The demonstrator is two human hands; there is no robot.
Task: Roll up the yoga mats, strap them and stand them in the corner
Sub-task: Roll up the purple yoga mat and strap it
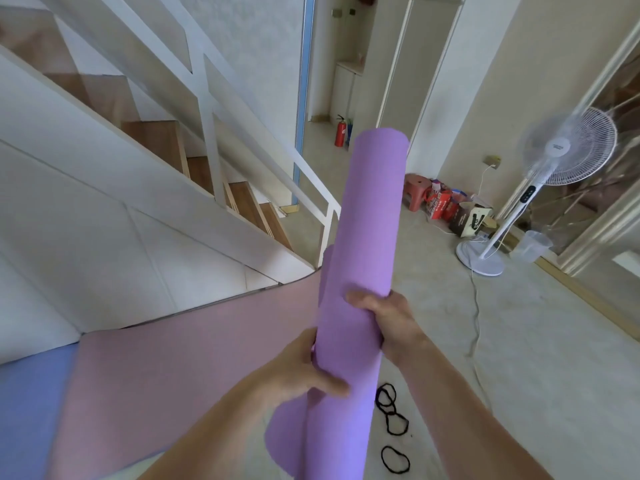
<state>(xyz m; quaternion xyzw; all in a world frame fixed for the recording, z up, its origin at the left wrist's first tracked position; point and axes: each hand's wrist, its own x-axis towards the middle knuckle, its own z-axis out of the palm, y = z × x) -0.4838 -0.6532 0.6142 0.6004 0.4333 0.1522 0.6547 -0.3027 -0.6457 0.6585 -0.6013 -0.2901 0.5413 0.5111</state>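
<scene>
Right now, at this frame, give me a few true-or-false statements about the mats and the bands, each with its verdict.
1. The left grip and the right grip both hold the rolled purple mat. True.
2. A band is already on the purple mat. False: none shows on it; the black bands lie on the floor.
3. The pink mat is rolled up. False: it lies flat on the floor.
4. A white fan stands at the right. True.
</scene>
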